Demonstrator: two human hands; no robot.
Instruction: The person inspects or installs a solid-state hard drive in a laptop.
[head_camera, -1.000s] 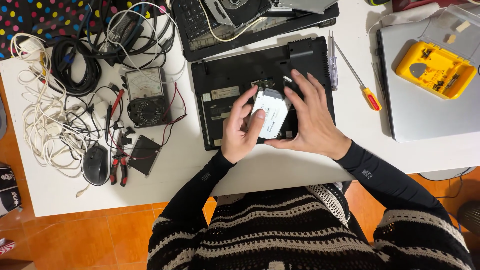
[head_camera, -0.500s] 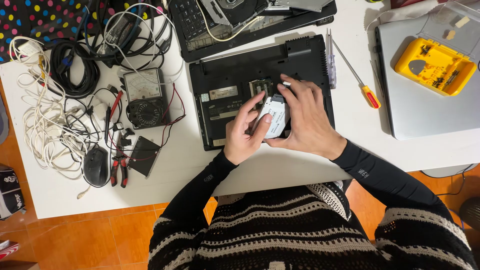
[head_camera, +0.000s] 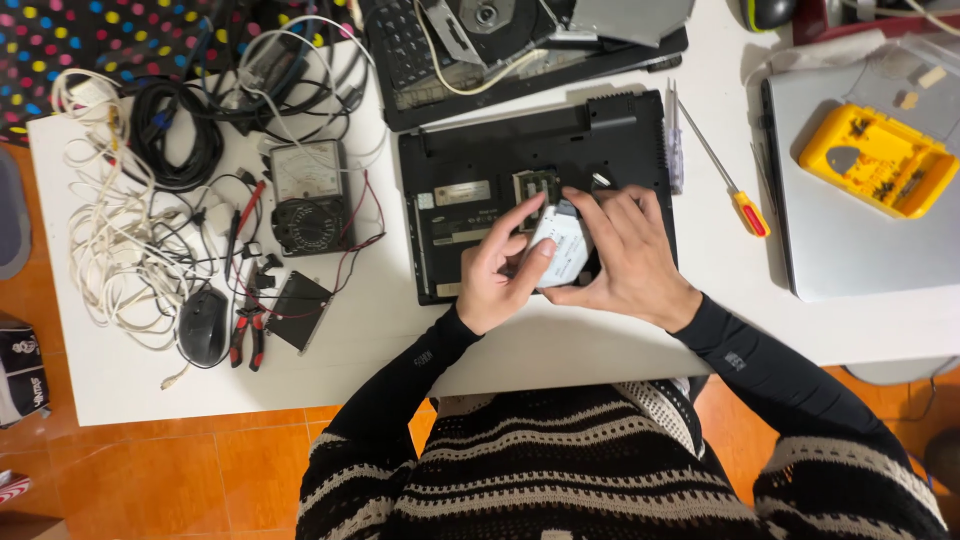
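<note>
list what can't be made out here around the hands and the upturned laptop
Head view, all of it:
- Drive: most of it is covered by the left hand and right hand.
- Open bay in the black laptop: hidden under both hands.
- Laptop labels: too small to read.
- Opened device at top: cut off by the edge.

Blk long sleeves w/ small logos, blk-cream striped knit vest.
</note>
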